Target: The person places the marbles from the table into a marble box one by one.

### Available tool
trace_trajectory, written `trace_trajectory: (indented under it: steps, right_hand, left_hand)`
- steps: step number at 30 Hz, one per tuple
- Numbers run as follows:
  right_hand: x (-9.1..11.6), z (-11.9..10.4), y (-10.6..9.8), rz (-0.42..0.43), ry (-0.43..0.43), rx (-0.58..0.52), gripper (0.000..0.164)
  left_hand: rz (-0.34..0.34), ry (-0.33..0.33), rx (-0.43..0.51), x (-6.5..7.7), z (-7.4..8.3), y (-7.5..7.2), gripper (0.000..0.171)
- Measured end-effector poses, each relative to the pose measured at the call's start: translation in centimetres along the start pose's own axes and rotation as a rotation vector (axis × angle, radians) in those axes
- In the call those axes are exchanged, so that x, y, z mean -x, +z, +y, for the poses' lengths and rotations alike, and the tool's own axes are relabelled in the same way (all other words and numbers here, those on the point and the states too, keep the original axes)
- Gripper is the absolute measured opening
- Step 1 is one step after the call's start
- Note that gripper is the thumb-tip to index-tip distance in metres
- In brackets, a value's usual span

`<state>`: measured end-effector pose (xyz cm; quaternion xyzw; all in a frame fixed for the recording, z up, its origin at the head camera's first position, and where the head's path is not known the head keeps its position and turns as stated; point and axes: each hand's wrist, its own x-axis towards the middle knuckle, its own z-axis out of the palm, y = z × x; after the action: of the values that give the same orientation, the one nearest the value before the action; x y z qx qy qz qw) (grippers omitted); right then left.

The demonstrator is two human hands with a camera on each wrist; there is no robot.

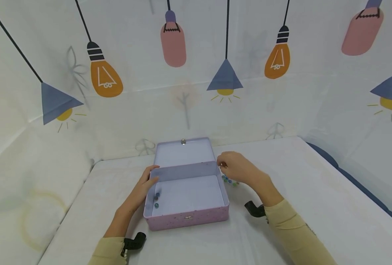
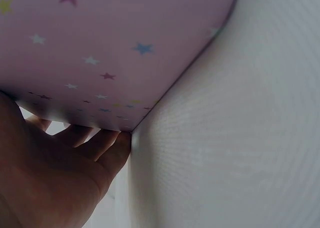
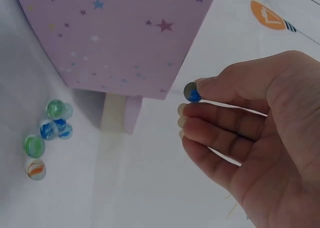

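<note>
A pink tin box (image 1: 169,222) with small stars lies with its lid (image 1: 184,152) swung back. My left hand (image 1: 141,193) holds the box's left wall, thumb over the rim and fingers along the outside. Between thumb and fingertips, my right hand (image 3: 265,123) pinches a blue glass marble (image 3: 192,92). In the head view the right hand hovers beside the box's back right corner, and that marble is mostly hidden. A few marbles (image 1: 156,205) sit inside the box near its left wall.
Several loose marbles, among them a green one (image 3: 34,146) and an orange-striped one (image 3: 35,169), lie on the white cloth (image 1: 265,243) right of the box. Behind stands a hanging sheet (image 1: 143,121) printed with lamps.
</note>
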<state>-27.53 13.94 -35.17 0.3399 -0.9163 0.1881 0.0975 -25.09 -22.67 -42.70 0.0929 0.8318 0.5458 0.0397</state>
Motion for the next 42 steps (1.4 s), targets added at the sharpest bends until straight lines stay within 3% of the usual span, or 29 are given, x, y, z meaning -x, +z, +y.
trace_trajectory:
  steps: [13,24,31,37,42]
  right_hand:
    - [-0.3,-2.4,1.1,0.026,-0.092,0.022,0.013]
    - [-0.7,-4.2,3.1,-0.036,-0.17,0.018,0.014]
    - [-1.0,-5.0,3.7,-0.087,-0.145,0.013,0.012]
    - [-1.1,-5.5,4.8,-0.156,-0.176,-0.033,0.011]
    - [-0.9,-6.1,5.9,-0.163,-0.2,0.019,0.011]
  left_hand:
    - [-0.003,0.009,0.005,0.2,0.0,0.0,0.046]
    - [-0.015,0.025,0.025,0.3,0.0,0.0,0.048]
    - [-0.01,0.02,0.005,0.3,0.1,-0.2,0.049]
    - [-0.011,0.008,0.002,0.3,0.4,-0.2,0.049]
    - [-0.009,0.008,0.004,0.4,0.4,-0.2,0.047]
